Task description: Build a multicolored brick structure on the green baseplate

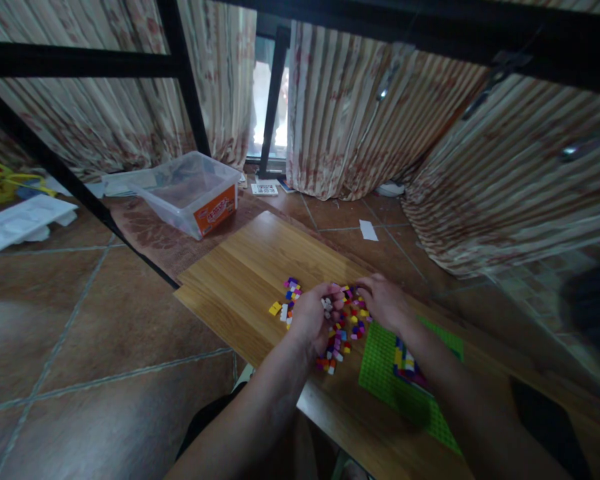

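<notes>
My left hand (pixel 312 315) is turned palm up with its fingers curled, cupping several small whitish toy bricks (pixel 327 305). Around and beneath it, a loose pile of colourful toy bricks (pixel 337 341) is spread over the wooden table (pixel 250 267). At the pile's far right edge, my right hand (pixel 384 301) reaches down with its fingers bent together; whatever is at its fingertips is too small to make out. Below the right forearm lies a green baseplate (pixel 380 373), bearing a partly hidden structure of coloured bricks (pixel 405 360).
A clear plastic box (pixel 180 193) with an orange label stands on the floor beyond the table. Black metal bars (pixel 185 87) cross the upper view. A dark flat object (pixel 545 420) lies at the table's right end. White moulded packaging (pixel 25 220) is far left.
</notes>
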`<state>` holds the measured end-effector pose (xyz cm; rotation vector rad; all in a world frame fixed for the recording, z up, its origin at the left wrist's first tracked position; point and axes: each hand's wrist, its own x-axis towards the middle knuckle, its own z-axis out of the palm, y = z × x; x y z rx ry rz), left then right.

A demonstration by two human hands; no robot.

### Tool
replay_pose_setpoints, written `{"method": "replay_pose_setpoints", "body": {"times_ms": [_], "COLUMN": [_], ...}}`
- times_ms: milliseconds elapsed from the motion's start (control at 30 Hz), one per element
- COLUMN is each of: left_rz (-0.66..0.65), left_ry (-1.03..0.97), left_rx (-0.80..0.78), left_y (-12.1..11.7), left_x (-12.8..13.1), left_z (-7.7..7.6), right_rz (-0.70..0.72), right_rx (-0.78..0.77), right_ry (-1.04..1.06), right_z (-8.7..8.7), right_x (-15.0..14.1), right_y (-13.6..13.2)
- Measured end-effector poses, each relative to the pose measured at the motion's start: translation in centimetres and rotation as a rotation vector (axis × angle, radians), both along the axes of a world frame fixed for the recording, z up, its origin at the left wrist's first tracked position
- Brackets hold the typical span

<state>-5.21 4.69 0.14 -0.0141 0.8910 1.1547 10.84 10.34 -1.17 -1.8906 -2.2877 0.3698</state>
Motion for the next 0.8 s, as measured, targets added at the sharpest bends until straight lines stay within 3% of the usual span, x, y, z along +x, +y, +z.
{"method": "replay_pose_setpoints", "body": {"times_ms": [267, 433, 500, 567, 667, 800], "left_rz": [-0.032, -0.091, -0.111, -0.112, -0.081, -0.085], "left_ry": [0.026, 0.027, 0.022, 0.025, 0.104, 0.093], "left_rx": [0.007, 0.055, 0.137, 0.252, 0.373, 0.392], "left_y": [0.0, -0.4, -0.7, -1.0, -1.3, -1.6], "left_x": [0.1, 0.5, 0.8, 1.1, 1.4, 1.5], "left_z": [-0.3, -0.4, -0.4, -0.3, -0.3, -0.2], "right_rz": [-0.131, -0.162, -0.205, -0.221, -0.248, -0.268], "right_rx": [-0.030, -0.042, -0.089, -0.136, -0.168, -0.243], "right_ry": [0.195, 0.478, 0.783, 0.936, 1.034, 1.154], "right_z": [-1.2, 0.6, 1.6, 2.3, 3.2, 3.5], "right_x": [0.7, 0.5, -0.1, -0.9, -2.1, -2.3], "right_y": [-0.2, -1.9, -3.0, -4.0, -5.1, -5.3]}}
